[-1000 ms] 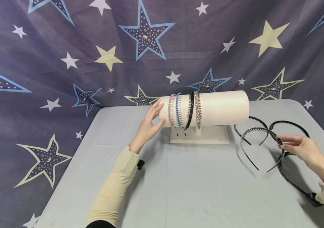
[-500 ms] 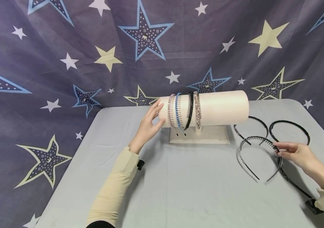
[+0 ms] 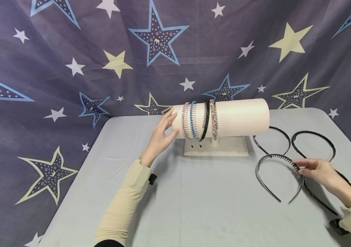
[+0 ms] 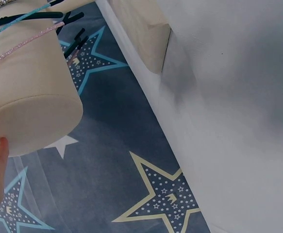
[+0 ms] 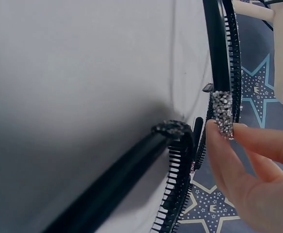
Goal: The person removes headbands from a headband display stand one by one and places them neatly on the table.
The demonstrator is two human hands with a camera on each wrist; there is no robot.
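A cream cylindrical display stand (image 3: pixel 240 116) carries several headbands toward its left end: pink (image 3: pixel 186 120), blue (image 3: pixel 192 120), black (image 3: pixel 206 120) and a sparkly rose-toned one (image 3: pixel 214 120). My left hand (image 3: pixel 160 135) rests on the left end of the roll, fingers fairly straight; in the left wrist view one fingertip touches the end face. With thumb and fingers, my right hand (image 3: pixel 318 171) pinches a black toothed headband (image 3: pixel 259 176) on its right side. Silver stones show on that headband (image 5: pixel 223 111) between the fingertips in the right wrist view. Its two tips point toward me, low by the tabletop.
Other dark headbands lie on the grey-covered table (image 3: pixel 212 199) at the right: one (image 3: pixel 288 137) beside the stand's right end, one (image 3: pixel 317 132) farther right, and another (image 3: pixel 317 199) partly behind my right hand. A star-patterned cloth (image 3: pixel 163 79) hangs at the back.
My right hand has moved toward me and slightly left, bringing the pinched headband away from the other headbands and lower in the view. The left hand and stand have stayed put.
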